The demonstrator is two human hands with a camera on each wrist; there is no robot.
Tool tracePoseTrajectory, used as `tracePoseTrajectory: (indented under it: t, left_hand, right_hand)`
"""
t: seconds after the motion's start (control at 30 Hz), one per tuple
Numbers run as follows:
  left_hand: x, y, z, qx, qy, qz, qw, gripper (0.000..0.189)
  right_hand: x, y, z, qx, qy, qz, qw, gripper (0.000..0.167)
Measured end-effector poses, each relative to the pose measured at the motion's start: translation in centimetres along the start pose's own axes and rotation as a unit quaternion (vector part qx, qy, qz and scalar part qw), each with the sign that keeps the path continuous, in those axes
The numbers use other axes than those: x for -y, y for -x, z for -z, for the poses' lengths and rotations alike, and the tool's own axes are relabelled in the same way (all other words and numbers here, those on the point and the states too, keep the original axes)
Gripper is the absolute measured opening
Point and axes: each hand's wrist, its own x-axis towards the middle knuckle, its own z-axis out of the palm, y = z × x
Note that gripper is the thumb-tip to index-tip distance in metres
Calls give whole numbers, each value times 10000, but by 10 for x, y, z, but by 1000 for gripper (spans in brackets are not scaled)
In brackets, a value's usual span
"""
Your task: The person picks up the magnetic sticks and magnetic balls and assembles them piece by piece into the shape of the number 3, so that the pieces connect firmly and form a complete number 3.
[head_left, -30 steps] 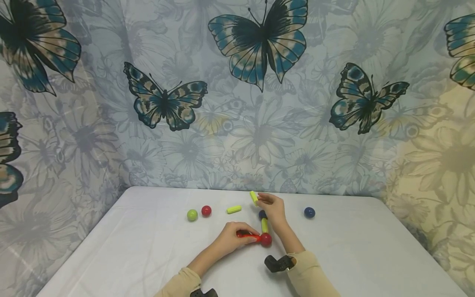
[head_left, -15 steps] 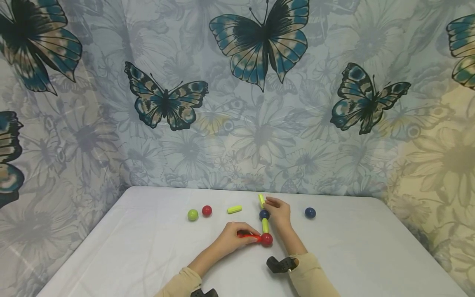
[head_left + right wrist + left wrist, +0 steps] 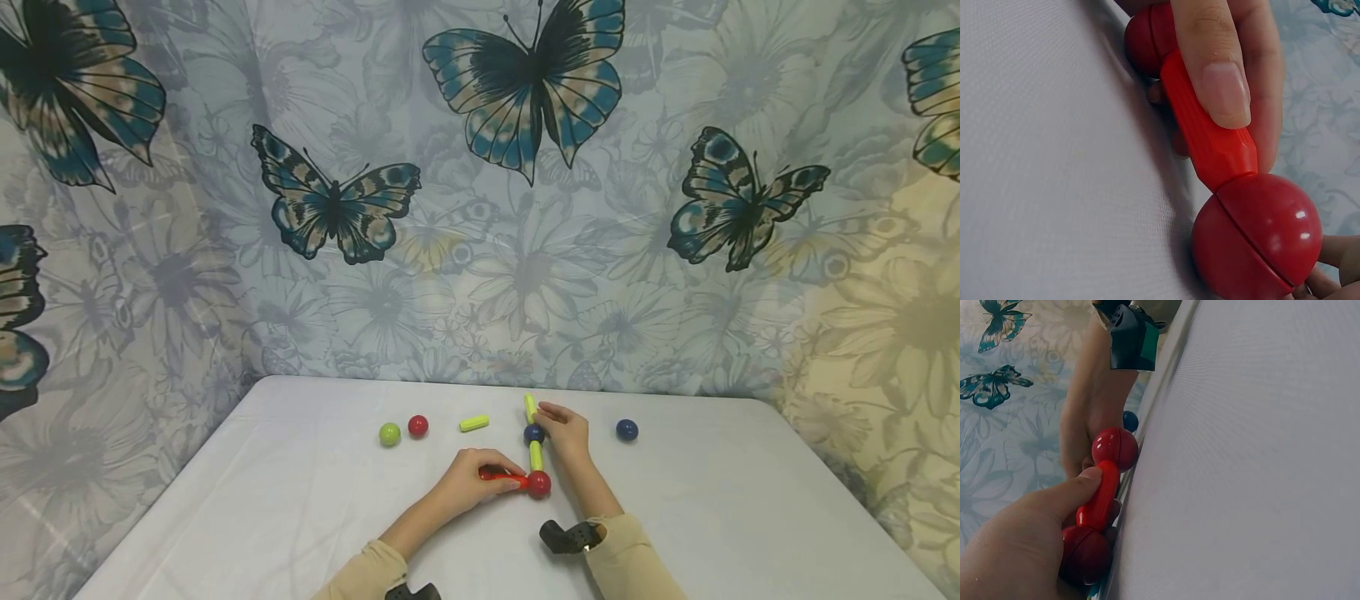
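Observation:
My left hand (image 3: pixel 474 478) grips a red rod (image 3: pixel 1101 497) between thumb and fingers. A red ball (image 3: pixel 1257 234) sits at each end of that rod. From the right-hand red ball (image 3: pixel 538 485), a yellow-green rod (image 3: pixel 536 457) runs away to a dark blue ball (image 3: pixel 533 433). Beyond the blue ball, my right hand (image 3: pixel 566 433) pinches a second yellow-green rod (image 3: pixel 529 406), in line with the first. Its near end appears to meet the ball; fingertips partly cover that spot. In the right wrist view, the red pieces block most of my right hand.
On the white table (image 3: pixel 712 500), a green ball (image 3: pixel 389 434) and a red ball (image 3: pixel 417 426) lie at the left. A loose yellow-green rod (image 3: pixel 474 423) lies beside them. Another blue ball (image 3: pixel 627 430) is to the right. A butterfly-print cloth (image 3: pixel 525 317) hangs behind.
The rod in my right hand came rightward and down, from tilted beyond the blue ball to in line with it. My left hand kept its grip in place.

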Motion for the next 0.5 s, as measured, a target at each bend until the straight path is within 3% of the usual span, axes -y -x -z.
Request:
tracePoseTrajectory:
  t: [0.3, 0.5]
  left_hand:
    - [1, 0, 0, 24, 5, 115, 9999, 18]
    - [1, 0, -1, 20, 27, 90, 10000, 17]
  right_hand:
    - [-1, 3, 0, -83, -152, -26, 9998, 36]
    - [1, 7, 0, -210, 52, 81, 9997, 38]
